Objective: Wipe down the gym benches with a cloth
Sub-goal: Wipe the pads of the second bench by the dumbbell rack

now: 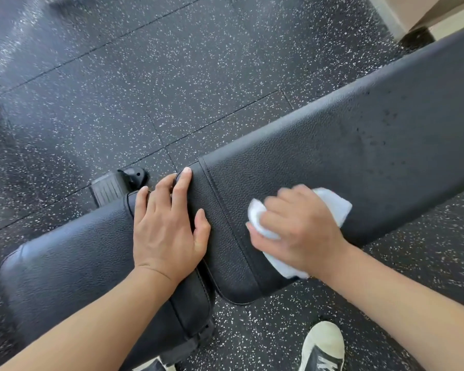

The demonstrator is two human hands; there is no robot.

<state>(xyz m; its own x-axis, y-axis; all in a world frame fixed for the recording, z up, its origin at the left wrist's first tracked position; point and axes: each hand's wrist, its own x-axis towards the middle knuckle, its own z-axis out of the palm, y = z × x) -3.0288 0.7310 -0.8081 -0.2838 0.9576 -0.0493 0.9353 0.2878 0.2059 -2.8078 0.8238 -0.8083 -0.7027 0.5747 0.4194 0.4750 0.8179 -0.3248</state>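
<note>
Bench (pixel 332 145): black padded gym bench, pebbled vinyl, in two pads. The long back pad runs from frame centre up to the right edge; the shorter seat pad (pixel 73 266) lies at lower left. A stitched seam crosses the long pad near its lower end. Dark specks or droplets dot the upper stretch of this surface; what they are cannot be told.

Cloth (pixel 332 202): white, folded or bunched, lying on the long pad near its lower end, just right of the seam.

Right hand (pixel 298 226): on top of the cloth, fingers curled over its bunched left edge, pressing it to the pad. Most of the cloth is hidden beneath the palm; only its corners show.

Left hand (pixel 166 226): grip spread, fingers straight, laid flat across the gap where the two pads meet; it holds nothing.

Floor (pixel 172 62): black rubber tiles flecked with white.

Bench foot (pixel 118 183): black ribbed piece with a small wheel, partly hidden behind the seat pad.

Shoe (pixel 323 346): dark with a pale toe cap, cut off by the bottom edge.

Frame beneath the pads: mostly hidden. Upper left corner is blurred.
</note>
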